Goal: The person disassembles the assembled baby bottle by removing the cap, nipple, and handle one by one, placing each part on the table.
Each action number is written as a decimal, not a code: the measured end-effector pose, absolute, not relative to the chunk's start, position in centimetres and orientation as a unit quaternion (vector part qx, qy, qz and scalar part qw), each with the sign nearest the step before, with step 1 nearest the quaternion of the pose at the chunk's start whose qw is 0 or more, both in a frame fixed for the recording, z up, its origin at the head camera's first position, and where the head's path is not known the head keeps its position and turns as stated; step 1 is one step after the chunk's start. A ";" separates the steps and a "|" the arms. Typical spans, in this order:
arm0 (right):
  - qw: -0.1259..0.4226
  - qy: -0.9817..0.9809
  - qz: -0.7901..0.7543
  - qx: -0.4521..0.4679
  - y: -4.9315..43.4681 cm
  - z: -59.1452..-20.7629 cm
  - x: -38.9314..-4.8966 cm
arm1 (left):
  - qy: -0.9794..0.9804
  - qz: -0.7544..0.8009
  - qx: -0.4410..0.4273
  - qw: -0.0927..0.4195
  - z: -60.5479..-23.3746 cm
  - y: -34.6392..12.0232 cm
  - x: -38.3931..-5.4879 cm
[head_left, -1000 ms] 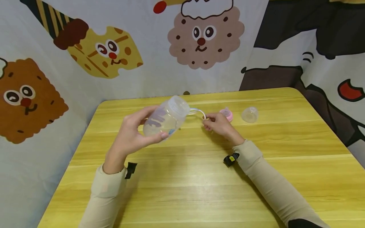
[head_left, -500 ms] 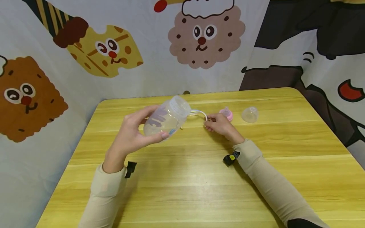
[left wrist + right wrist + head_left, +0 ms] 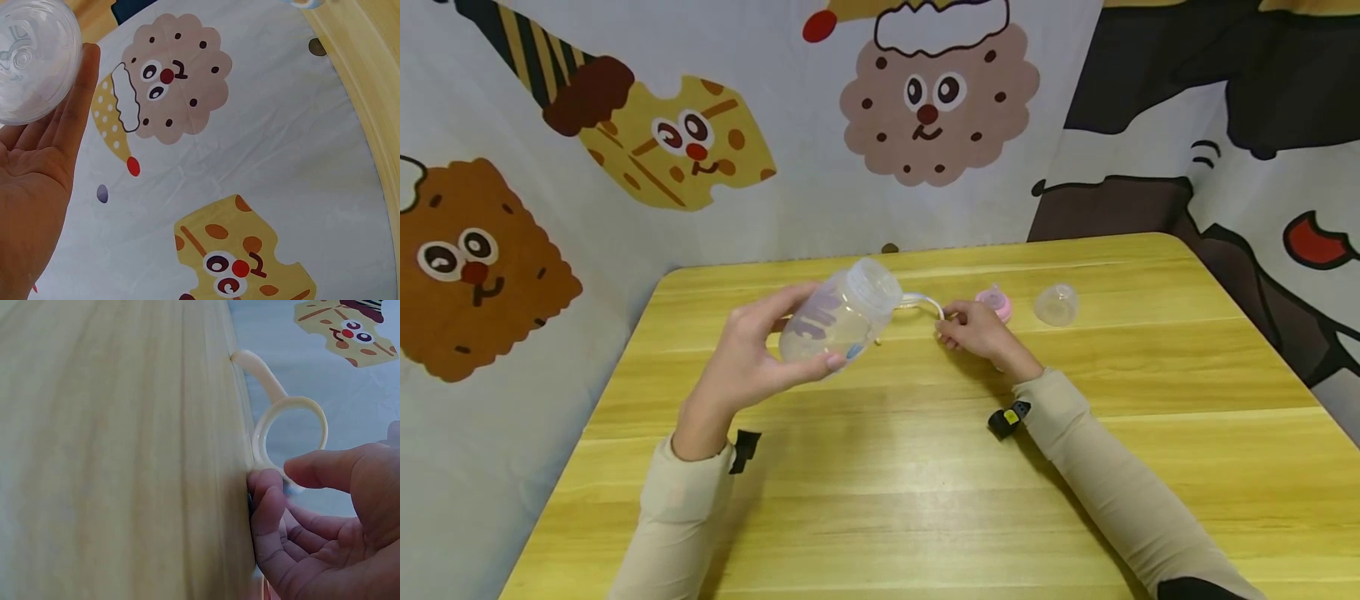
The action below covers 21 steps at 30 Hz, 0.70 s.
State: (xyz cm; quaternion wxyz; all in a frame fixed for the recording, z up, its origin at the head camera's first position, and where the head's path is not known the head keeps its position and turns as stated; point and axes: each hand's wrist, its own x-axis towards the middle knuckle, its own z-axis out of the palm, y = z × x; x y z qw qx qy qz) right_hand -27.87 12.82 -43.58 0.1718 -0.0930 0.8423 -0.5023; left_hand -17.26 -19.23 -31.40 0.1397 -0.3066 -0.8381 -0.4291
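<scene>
My left hand (image 3: 745,354) grips a translucent baby bottle (image 3: 835,321) with purple and blue markings. The bottle is held tilted above the table, its uncapped neck toward the upper right. Its round base (image 3: 37,62) shows in the left wrist view, against the fingers. Low over the table, my right hand (image 3: 976,327) pinches a whitish bottle handle (image 3: 320,419), a ring with a curved arm, between thumb and fingers. In the head view the bottle partly hides this handle. Beyond the right hand are a pink bottle collar with a nipple (image 3: 995,303) and a clear domed cap (image 3: 1057,305).
The yellow wood-grain table (image 3: 880,500) lies under both arms. A pale cloth with cartoon figures (image 3: 805,208) hangs behind its far edge. Black straps (image 3: 1007,419) are worn at the wrists.
The right hand and the bottle handle have shifted very slightly right. My left hand keeps the bottle almost still. The head view has tipped a little upward.
</scene>
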 end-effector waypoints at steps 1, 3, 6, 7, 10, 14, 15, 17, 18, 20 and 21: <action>0.172 0.842 -0.503 -0.093 12.8 -43.5 -27.9 | -0.838 -0.429 -0.307 0.140 -31.4 -19.2 -17.2; 0.174 0.839 -0.507 -0.093 12.7 -43.5 -27.9 | -0.838 -0.428 -0.307 0.140 -31.3 -19.2 -17.2; 0.176 0.834 -0.514 -0.095 12.7 -43.5 -28.0 | -0.838 -0.428 -0.307 0.141 -31.3 -19.1 -17.2; 0.177 0.833 -0.516 -0.096 12.8 -43.5 -28.0 | -0.838 -0.428 -0.307 0.142 -31.4 -19.1 -17.2; 0.183 0.829 -0.519 -0.098 13.0 -43.6 -28.1 | -0.837 -0.429 -0.309 0.143 -31.5 -19.0 -17.1; 0.189 0.828 -0.518 -0.101 13.5 -43.1 -28.0 | -0.835 -0.431 -0.312 0.142 -31.5 -18.9 -17.1; 0.189 0.829 -0.517 -0.101 13.6 -42.9 -27.9 | -0.834 -0.432 -0.313 0.142 -31.5 -18.9 -17.0; 0.185 0.833 -0.511 -0.104 13.8 -42.4 -27.8 | -0.834 -0.430 -0.313 0.144 -31.4 -18.9 -17.0; 0.182 0.835 -0.508 -0.107 13.9 -42.1 -27.7 | -0.835 -0.429 -0.313 0.146 -31.4 -18.9 -17.0; 0.177 0.838 -0.504 -0.110 13.9 -41.6 -27.6 | -0.834 -0.429 -0.314 0.147 -31.4 -19.0 -16.9; 0.175 0.839 -0.503 -0.111 13.9 -41.4 -27.6 | -0.833 -0.430 -0.315 0.147 -31.4 -19.0 -16.9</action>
